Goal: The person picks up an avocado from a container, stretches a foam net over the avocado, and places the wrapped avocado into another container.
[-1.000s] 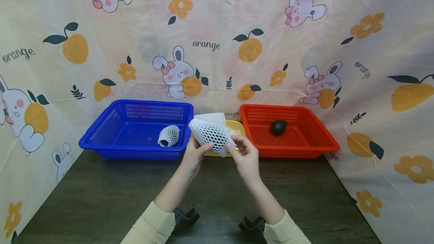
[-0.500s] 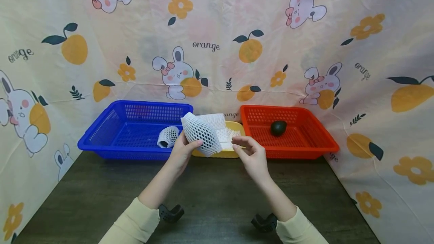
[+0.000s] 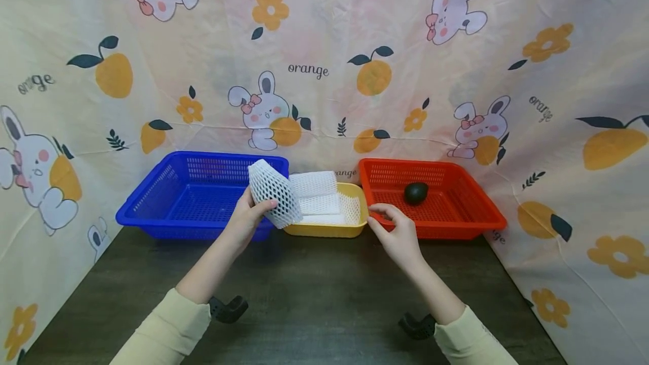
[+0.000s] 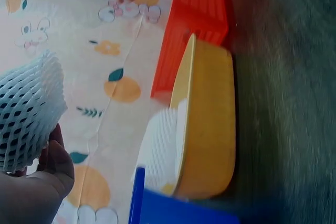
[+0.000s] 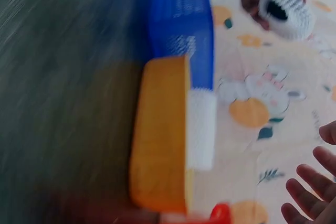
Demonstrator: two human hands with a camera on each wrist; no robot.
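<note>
My left hand (image 3: 242, 222) grips a white foam fruit net (image 3: 276, 195), raised in front of the blue basket's right end. In the right wrist view, something dark shows in the open end of this held net (image 5: 302, 20); its kind is not clear. My right hand (image 3: 401, 236) holds nothing; its fingers (image 5: 310, 182) are spread and loosely bent, near the left edge of the red basket (image 3: 436, 231). Inside that basket lies a dark green avocado (image 3: 416, 193). A yellow bin (image 3: 324, 231) between the baskets contains several flat white foam nets (image 3: 315, 185).
The blue basket (image 3: 167, 216) stands at the back left, its right part hidden behind my left hand and the net. Dark wood tabletop (image 3: 314, 297) stretches in front of the containers. A patterned cloth (image 3: 324, 32) hangs behind and at both sides.
My right hand has let go of the foam net and moved right, away from it. My left hand has carried the net left, now covering the netted item lying in the blue basket.
</note>
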